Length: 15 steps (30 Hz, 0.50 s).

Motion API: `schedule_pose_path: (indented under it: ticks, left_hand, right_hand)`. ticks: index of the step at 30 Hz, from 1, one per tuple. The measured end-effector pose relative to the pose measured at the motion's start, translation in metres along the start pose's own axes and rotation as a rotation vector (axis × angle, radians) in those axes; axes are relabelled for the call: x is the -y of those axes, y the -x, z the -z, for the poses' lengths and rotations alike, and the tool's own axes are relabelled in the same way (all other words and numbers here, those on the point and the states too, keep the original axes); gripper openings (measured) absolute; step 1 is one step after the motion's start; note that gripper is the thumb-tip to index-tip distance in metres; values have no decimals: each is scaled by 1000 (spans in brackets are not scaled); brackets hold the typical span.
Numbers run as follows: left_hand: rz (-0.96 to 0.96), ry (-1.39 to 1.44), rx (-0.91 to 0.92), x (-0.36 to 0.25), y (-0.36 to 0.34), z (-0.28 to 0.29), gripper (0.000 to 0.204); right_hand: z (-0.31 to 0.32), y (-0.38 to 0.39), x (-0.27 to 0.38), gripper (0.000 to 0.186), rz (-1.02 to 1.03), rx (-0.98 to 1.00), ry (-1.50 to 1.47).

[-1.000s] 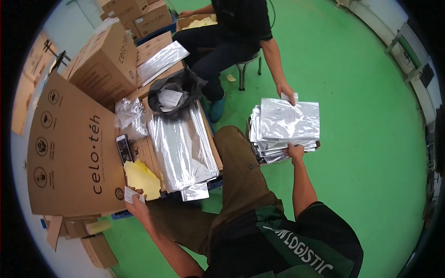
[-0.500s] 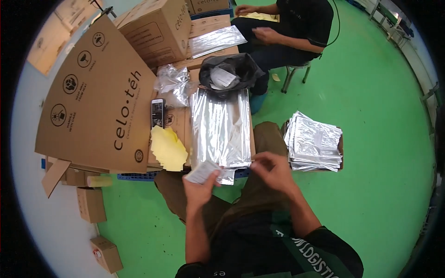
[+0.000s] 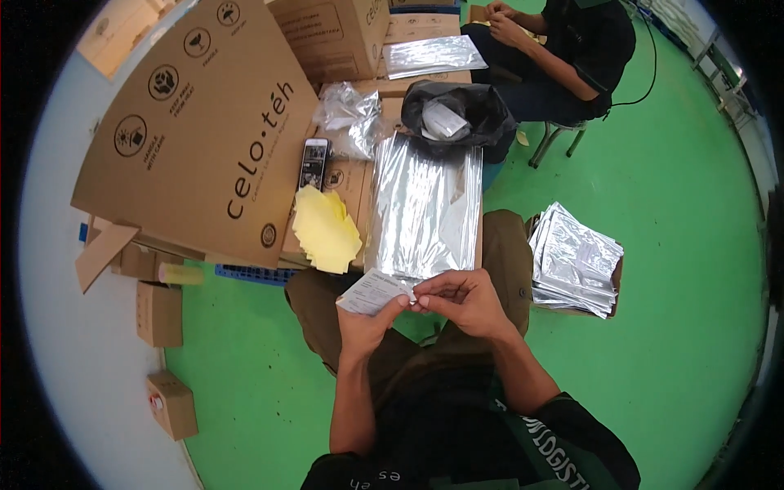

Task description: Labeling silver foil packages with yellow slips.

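Note:
My left hand (image 3: pixel 367 329) is closed around a small stack of white printed labels (image 3: pixel 369 292), its thumb pressed on top. Beside it, my right hand (image 3: pixel 467 300) pinches at the right corner of those labels with thumb and fingertips. What exactly lies between those fingertips is too small to make out. Just beyond both hands lies a stack of shiny silver foil bags (image 3: pixel 420 220) on cardboard. Yellow paper pieces (image 3: pixel 325 235) are fanned out to the left of it.
A black plastic bag (image 3: pixel 490 118) with white scraps sits behind the foil stack. Clear plastic (image 3: pixel 351 122) and a phone (image 3: pixel 314 166) lie left. A tall carton (image 3: pixel 196 139) borders the left side. More foil bags (image 3: pixel 576 257) fill a box at right. Another person (image 3: pixel 584 57) sits across.
My right hand has moved left to meet the labels in my left hand. The view has shifted, so the boxes and bags appear further right. The other person's hands have come together.

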State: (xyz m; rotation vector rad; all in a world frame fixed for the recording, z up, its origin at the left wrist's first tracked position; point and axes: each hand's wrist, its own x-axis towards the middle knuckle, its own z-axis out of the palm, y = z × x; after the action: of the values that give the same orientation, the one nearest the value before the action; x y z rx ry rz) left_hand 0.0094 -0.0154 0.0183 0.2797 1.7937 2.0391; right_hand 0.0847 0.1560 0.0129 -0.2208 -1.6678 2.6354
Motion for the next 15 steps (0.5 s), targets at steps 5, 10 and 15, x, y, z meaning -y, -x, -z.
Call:
schedule_pose_path:
  ticks: [5,10,15]
  left_hand:
    - [-16,-113,138,-6,-1,-3,14]
    - [-40,-156,179,-1,-1,-1,13]
    - [-124,-268,216,1,-1,0,10]
  right_hand:
    - [5,4,4,19,-15,-41,115]
    - [5,6,4,17,-52,-76,152]
    - [8,7,1,19,-62,-63,105]
